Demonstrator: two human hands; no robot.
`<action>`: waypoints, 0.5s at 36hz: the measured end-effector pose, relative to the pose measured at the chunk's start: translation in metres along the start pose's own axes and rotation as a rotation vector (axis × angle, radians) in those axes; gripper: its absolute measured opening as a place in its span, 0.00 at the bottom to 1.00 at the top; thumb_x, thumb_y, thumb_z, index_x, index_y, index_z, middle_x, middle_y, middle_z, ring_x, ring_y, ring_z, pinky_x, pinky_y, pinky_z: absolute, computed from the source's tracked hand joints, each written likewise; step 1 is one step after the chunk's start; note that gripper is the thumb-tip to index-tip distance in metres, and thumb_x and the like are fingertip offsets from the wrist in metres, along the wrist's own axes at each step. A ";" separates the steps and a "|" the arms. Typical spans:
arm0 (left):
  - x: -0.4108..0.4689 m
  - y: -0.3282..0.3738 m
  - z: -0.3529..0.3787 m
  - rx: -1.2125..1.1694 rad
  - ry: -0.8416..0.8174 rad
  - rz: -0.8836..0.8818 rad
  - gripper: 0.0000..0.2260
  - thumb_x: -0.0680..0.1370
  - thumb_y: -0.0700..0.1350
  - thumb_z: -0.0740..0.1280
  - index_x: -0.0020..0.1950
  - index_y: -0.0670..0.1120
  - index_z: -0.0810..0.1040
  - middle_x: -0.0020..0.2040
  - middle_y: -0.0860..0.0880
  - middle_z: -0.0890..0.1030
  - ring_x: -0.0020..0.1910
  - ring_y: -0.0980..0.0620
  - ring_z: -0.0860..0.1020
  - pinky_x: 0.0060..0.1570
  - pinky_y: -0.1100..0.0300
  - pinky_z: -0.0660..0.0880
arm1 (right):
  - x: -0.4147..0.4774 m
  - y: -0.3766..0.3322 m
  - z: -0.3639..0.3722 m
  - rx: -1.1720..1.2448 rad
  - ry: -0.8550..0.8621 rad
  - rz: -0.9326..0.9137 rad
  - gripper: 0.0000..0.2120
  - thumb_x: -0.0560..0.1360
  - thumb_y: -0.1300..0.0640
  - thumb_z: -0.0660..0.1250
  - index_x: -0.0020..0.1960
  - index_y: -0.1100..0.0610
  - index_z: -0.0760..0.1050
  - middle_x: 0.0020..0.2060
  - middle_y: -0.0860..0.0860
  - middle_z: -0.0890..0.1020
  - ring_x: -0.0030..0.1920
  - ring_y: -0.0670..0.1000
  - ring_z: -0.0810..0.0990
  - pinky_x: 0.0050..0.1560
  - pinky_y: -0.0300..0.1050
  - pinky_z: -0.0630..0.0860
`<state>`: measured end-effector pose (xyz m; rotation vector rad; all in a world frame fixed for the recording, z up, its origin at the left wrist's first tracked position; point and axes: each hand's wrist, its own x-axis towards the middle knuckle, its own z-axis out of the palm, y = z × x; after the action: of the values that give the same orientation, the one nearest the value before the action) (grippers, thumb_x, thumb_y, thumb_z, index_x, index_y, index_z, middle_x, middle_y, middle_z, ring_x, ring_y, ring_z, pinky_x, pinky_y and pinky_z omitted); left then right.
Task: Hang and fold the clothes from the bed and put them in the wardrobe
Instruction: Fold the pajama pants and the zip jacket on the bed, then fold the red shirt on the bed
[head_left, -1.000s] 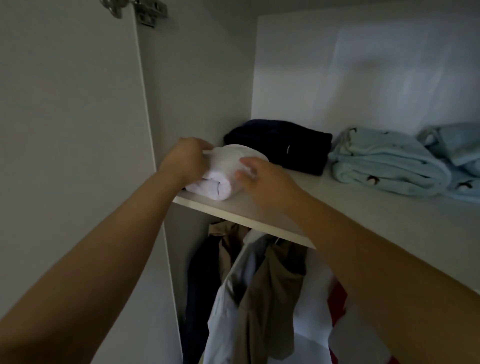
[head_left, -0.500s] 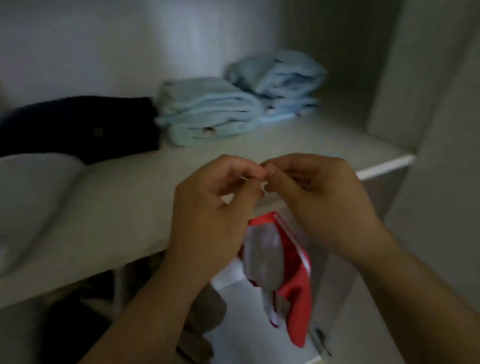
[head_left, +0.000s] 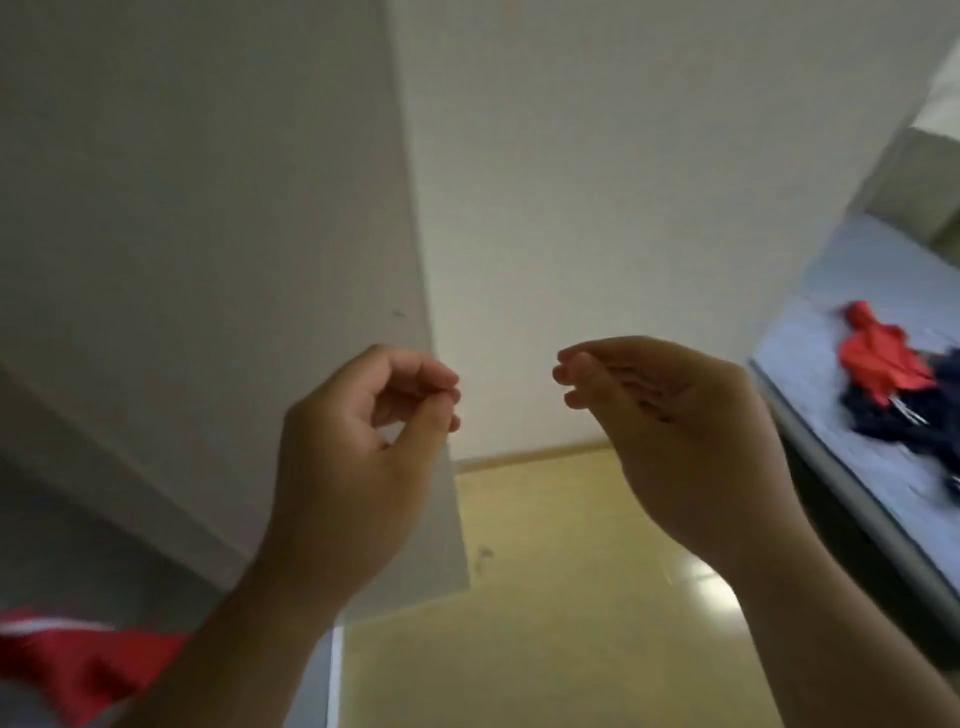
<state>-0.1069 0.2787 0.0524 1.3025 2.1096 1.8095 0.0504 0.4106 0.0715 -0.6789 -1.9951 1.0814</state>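
Empty left hand (head_left: 358, 467) pinched, right hand (head_left: 691, 447) loosely curled; clothes (head_left: 893, 384) well apart on bed (head_left: 831, 312)

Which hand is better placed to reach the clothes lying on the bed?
Right, probably. The right hand is empty and nearer the bed, where the red garment and dark clothes lie; the left hand is by the wardrobe door.

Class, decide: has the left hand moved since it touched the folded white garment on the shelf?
Yes. The left hand has left the shelf and moved right, to the edge of the wardrobe door, fingers curled.
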 end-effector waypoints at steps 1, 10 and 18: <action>0.000 0.008 0.025 0.000 -0.061 0.026 0.04 0.74 0.48 0.69 0.47 0.56 0.81 0.42 0.55 0.85 0.42 0.52 0.85 0.43 0.65 0.78 | -0.006 0.013 -0.024 -0.009 0.054 0.022 0.07 0.77 0.48 0.68 0.50 0.45 0.84 0.42 0.37 0.86 0.45 0.40 0.85 0.49 0.42 0.81; -0.034 0.079 0.266 -0.028 -0.375 0.162 0.04 0.75 0.45 0.70 0.47 0.55 0.81 0.41 0.58 0.84 0.42 0.54 0.84 0.40 0.62 0.81 | -0.078 0.130 -0.246 -0.119 0.388 0.165 0.05 0.78 0.49 0.69 0.48 0.45 0.84 0.41 0.36 0.85 0.43 0.38 0.85 0.44 0.31 0.79; -0.062 0.133 0.479 -0.087 -0.584 0.123 0.08 0.76 0.41 0.72 0.45 0.55 0.81 0.39 0.58 0.83 0.40 0.56 0.83 0.38 0.71 0.76 | -0.111 0.213 -0.423 -0.252 0.457 0.392 0.06 0.78 0.51 0.70 0.49 0.48 0.85 0.39 0.37 0.85 0.41 0.37 0.83 0.44 0.31 0.78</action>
<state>0.2678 0.6057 -0.0087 1.7037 1.6490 1.3106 0.4783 0.6307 -0.0008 -1.3630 -1.6454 0.7953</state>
